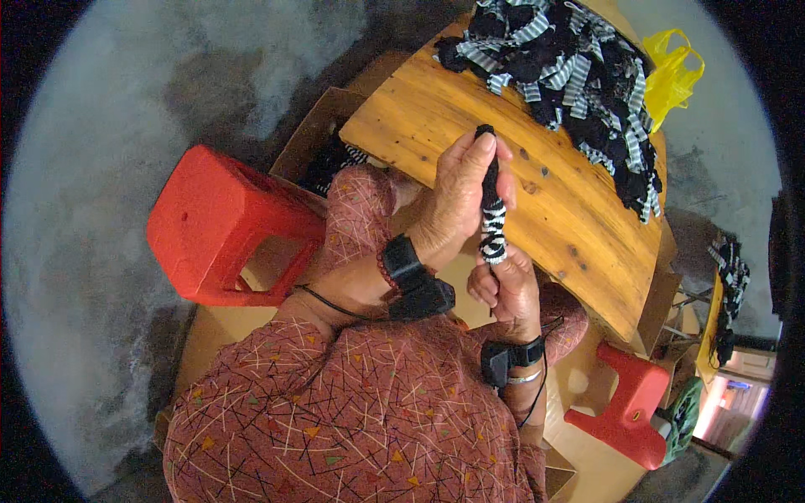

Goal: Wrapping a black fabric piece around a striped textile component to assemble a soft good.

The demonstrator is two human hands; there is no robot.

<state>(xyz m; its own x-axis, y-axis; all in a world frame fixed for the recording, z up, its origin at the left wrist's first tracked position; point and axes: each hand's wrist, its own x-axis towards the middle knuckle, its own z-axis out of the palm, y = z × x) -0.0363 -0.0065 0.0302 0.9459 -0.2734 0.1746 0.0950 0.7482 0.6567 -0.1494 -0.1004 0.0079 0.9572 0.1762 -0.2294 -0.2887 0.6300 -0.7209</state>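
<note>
A narrow knitted piece (493,225), black at its upper end and banded black and white lower down, stands nearly upright between my hands. My left hand (457,193) is closed round its black upper part, the thumb near the tip. Below, my right hand (513,289) pinches the striped lower end, where the knit is bunched up. A thin dark end, perhaps of a rod, shows under the right fingers; what it belongs to is hidden. Both hands are over my lap, at the near edge of the wooden table (537,197).
A heap of black and grey-striped knitted pieces (579,80) covers the table's far side, beside a yellow plastic bag (671,75). One red stool (222,226) stands left, another red stool (633,398) right. An open cardboard box (310,134) with more knitwear sits left of the table.
</note>
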